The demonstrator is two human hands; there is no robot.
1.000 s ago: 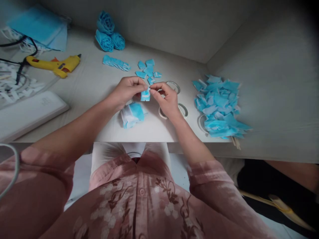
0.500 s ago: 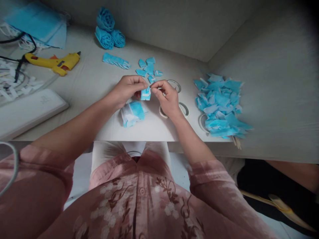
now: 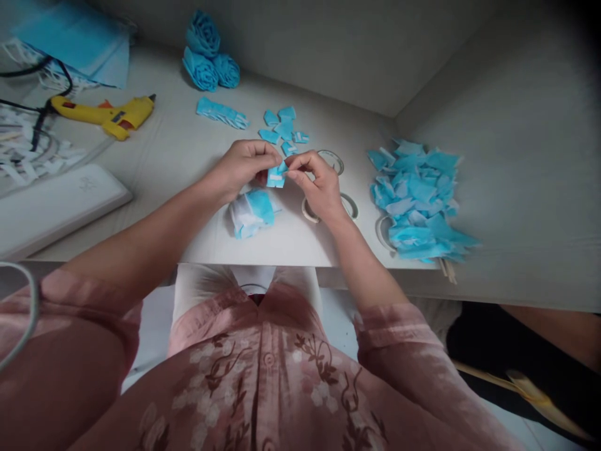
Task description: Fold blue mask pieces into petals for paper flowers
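Both hands meet over the middle of the table around a small blue fabric piece with a white strip across it. My left hand pinches its upper left side between thumb and fingers. With thumb and forefinger, my right hand grips its upper right edge, where a corner looks folded. Just beyond the fingertips lie several small blue cut pieces, a few with white strips. Nearer me, below my left hand, sits a blue-and-white bundle. Rolls of tape stand beside and partly under my right hand.
A pile of blue fabric petals lies at right. Three blue fabric roses and a folded blue strip are at the back. At left are a yellow glue gun, face masks and a white box-like device.
The right fingers have shifted slightly at the piece's upper corner, which now stands up more as a fold. Both hands keep their grip; the whole view has moved a little.
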